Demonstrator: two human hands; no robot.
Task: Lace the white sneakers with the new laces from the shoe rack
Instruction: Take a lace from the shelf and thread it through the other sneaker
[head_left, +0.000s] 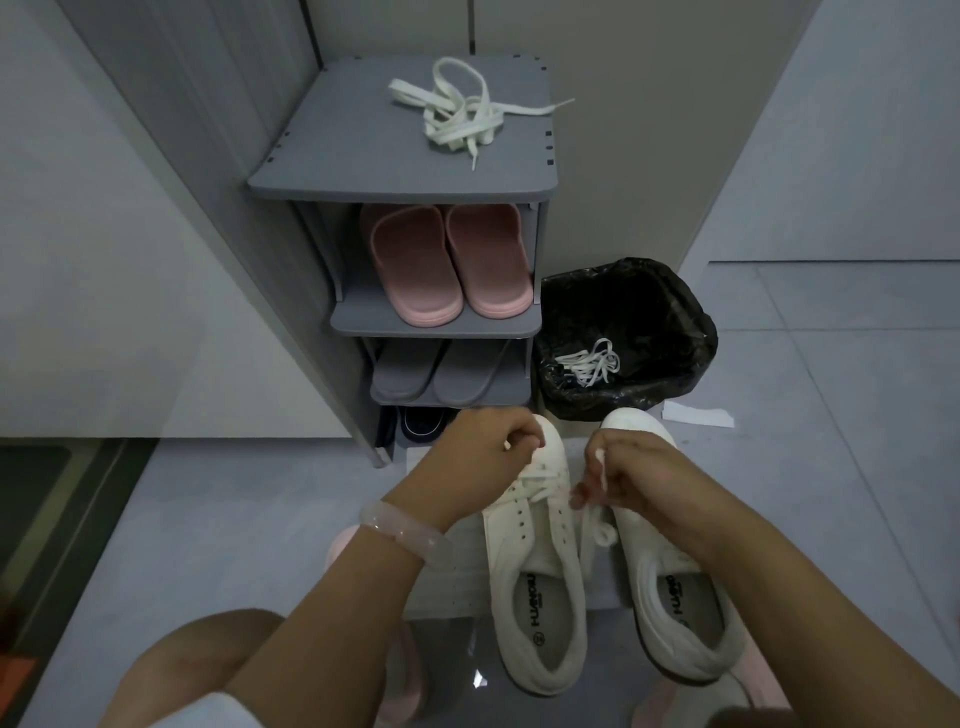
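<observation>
While pinching one end of a white lace (540, 475) between curled fingers, left hand (488, 441) over the toe of the left sneaker (535, 566), bracelet (402, 535) at the wrist. Right hand (631, 467) just beside, fingers curled round the other end of the same lace, held above the gap between the two shoes. Lace threaded across the front eyelets of the left sneaker only, rear eyelets bare. Right sneaker (675, 582) alongside, touching or nearly so, toe partly hidden under the right hand; cannot tell whether laced. Both sneakers heel-toward-camera on a pale mat (452, 577) on the grey floor (831, 467). Straight ahead, grey shoe rack (363, 171), with a loose heap of white laces (462, 114) on its top board, one end trailing off the right edge. Below that, pink slippers (447, 265) on the next shelf, grey slippers (436, 374) under them, dark shoes (421, 423) lowest, mostly hidden. Just right of the rack, a bin with a black liner (623, 312), a bundle of used white laces (589, 361) lying inside. Near the bin's foot, a white scrap of paper (698, 414) flat on the floor. Bare knee (208, 660) at the lower left.
</observation>
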